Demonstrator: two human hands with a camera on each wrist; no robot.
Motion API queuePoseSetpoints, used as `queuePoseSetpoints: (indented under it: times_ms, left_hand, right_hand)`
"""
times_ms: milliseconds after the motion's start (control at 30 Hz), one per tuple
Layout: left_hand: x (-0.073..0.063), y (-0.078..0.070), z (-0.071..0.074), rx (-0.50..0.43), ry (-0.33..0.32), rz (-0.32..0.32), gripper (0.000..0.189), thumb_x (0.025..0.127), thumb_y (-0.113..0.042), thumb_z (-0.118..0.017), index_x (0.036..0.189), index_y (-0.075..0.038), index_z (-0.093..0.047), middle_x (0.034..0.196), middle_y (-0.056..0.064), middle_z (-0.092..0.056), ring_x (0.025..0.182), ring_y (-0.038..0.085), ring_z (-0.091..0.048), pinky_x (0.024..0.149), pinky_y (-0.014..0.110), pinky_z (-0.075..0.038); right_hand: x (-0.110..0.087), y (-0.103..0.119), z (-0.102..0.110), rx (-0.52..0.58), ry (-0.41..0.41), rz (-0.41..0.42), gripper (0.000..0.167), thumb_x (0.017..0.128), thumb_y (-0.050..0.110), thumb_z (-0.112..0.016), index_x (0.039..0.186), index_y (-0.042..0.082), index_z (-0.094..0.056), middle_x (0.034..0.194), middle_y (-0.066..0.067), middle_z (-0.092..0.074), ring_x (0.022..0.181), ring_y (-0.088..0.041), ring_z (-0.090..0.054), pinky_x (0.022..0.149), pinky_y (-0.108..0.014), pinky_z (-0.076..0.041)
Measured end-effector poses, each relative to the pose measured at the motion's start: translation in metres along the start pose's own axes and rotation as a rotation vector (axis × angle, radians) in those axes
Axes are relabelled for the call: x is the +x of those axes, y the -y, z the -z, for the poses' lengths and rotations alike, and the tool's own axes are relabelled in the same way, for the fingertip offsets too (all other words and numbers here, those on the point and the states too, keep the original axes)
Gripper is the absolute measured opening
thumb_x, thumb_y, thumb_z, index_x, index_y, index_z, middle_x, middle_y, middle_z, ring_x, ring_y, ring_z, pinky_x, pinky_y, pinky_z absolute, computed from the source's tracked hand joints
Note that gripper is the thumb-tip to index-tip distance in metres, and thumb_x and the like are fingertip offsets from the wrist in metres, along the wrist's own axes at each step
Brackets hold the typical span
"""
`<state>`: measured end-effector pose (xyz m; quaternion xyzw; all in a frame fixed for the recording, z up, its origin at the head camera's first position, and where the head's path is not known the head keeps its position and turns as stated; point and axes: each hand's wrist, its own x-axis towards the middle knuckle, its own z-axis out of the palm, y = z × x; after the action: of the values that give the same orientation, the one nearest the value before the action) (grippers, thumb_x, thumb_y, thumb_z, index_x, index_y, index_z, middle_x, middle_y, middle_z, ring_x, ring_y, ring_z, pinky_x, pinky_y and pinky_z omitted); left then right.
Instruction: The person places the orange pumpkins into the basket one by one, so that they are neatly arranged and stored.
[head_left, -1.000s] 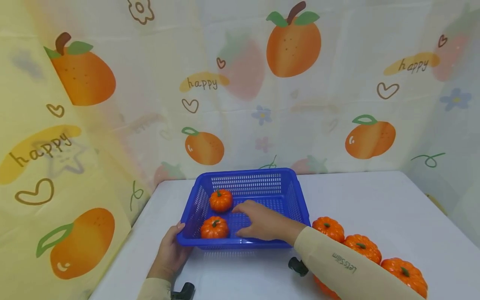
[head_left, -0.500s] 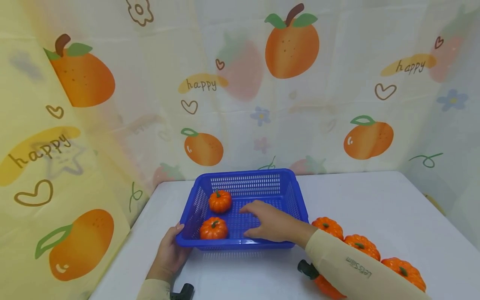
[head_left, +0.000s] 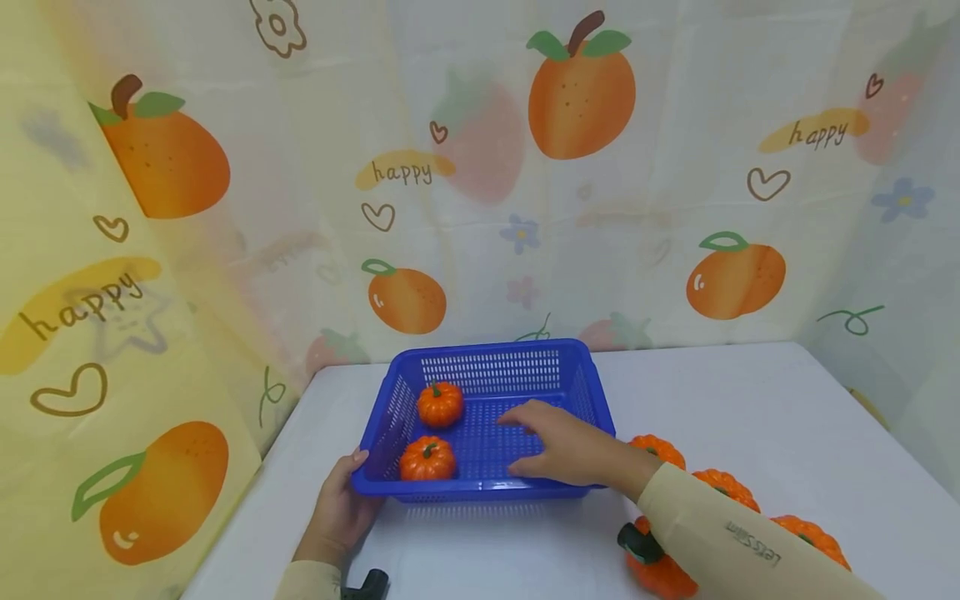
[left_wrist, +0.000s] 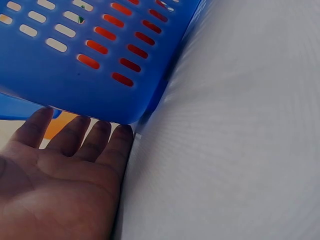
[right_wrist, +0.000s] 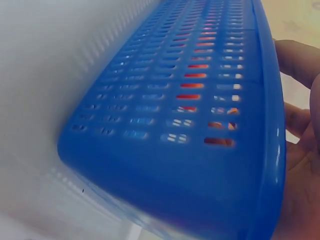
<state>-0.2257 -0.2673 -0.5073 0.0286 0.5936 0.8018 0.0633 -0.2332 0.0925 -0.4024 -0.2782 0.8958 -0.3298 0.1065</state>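
Note:
A blue slotted plastic basket (head_left: 480, 486) stands on the white table, with two small orange pumpkins (head_left: 440, 405) inside at its left. My left hand (head_left: 337, 508) rests against the basket's front left corner. In the left wrist view its extended fingers (left_wrist: 102, 137) touch the basket's side at the fingertips. Over the right half of the basket hovers my right hand (head_left: 558, 446), thumb and fingers spread, with nothing between them. In the right wrist view part of that hand (right_wrist: 300, 120) shows behind the basket's rim, the rest hidden.
More orange pumpkins (head_left: 726, 486) lie on the table (head_left: 697, 392) right of the basket, partly hidden by my right sleeve (head_left: 735, 533). A printed fruit-pattern cloth (head_left: 480, 250) hangs behind and to the left of the table.
My right hand has drawn back to the right inside the basket, away from the two pumpkins. The left hand and the pumpkins in the basket have stayed put.

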Motion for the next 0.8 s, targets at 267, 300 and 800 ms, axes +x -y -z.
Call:
queuePoseSetpoints:
  times_ms: [267, 300, 800]
  left_hand:
    - [0.0, 0.003, 0.002, 0.006, -0.008, -0.011, 0.074, 0.109, -0.037, -0.039, 0.17, 0.0, -0.021, 0.173, 0.024, -0.026, 0.146, 0.028, -0.04, 0.109, 0.029, -0.043]
    - [0.0, 0.003, 0.002, 0.007, -0.01, -0.011, 0.074, 0.109, -0.037, -0.039, 0.17, 0.0, -0.021, 0.173, 0.024, -0.027, 0.145, 0.026, -0.041, 0.108, 0.028, -0.043]
    - [0.002, 0.002, 0.002, 0.015, -0.03, -0.002, 0.074, 0.108, -0.038, -0.04, 0.17, -0.001, -0.024, 0.172, 0.022, -0.03, 0.145, 0.026, -0.042, 0.109, 0.029, -0.043]
  right_hand:
    - [-0.012, -0.006, 0.006, 0.04, -0.019, -0.004, 0.061, 0.097, 0.032, -0.085, 0.151, 0.014, -0.062, 0.149, -0.006, -0.06, 0.13, -0.032, -0.06, 0.108, -0.053, -0.051]
    - [-0.014, -0.007, 0.006, 0.046, -0.02, -0.002, 0.061, 0.097, 0.031, -0.086, 0.15, 0.013, -0.062, 0.148, -0.006, -0.06, 0.131, -0.033, -0.06, 0.108, -0.053, -0.05]
    - [-0.045, -0.012, 0.016, 0.155, -0.047, -0.027, 0.059, 0.096, 0.028, -0.087, 0.148, 0.018, -0.063, 0.144, -0.004, -0.06, 0.127, -0.029, -0.059, 0.096, -0.047, -0.058]
